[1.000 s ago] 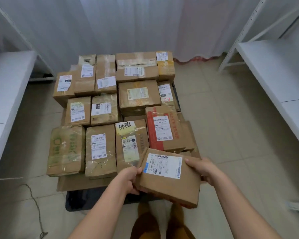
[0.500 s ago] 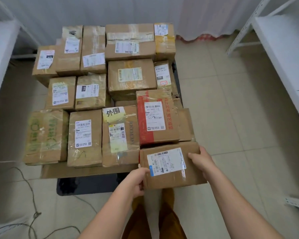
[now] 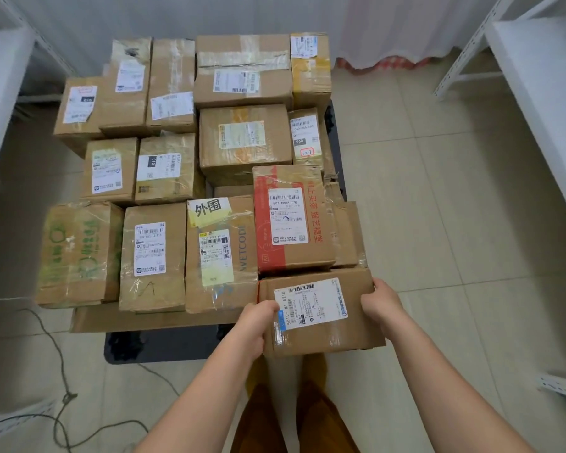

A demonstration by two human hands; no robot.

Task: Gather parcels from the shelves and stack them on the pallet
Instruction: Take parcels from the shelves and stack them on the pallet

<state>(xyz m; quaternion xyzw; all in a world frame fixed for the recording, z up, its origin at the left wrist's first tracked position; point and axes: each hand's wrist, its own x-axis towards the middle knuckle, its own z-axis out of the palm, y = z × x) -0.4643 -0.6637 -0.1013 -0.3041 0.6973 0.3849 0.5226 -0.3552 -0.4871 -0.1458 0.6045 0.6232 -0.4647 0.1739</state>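
Left hand: your left hand (image 3: 255, 322) grips the near-left edge of the parcel (image 3: 321, 313), fingers curled round its side.
Right hand: your right hand (image 3: 381, 302) holds the right end, fingers wrapped over the far corner.
Parcel: flat, label up, at the near right corner of the stack, just in front of the red-printed box (image 3: 291, 220) and beside the box with the yellow note (image 3: 219, 253). Whether it already rests on something beneath, you cannot tell; its near edge looks to overhang.
Pallet: the dark pallet (image 3: 164, 344) shows only under the near edge; cartons cover the rest.
Step in hand: placing this parcel, by the look of it.
Next move: slide it snug against its neighbours, check that it sits level, then let go with both hands.
Shelves: the white shelves (image 3: 543, 93) to your right show no parcels in view.
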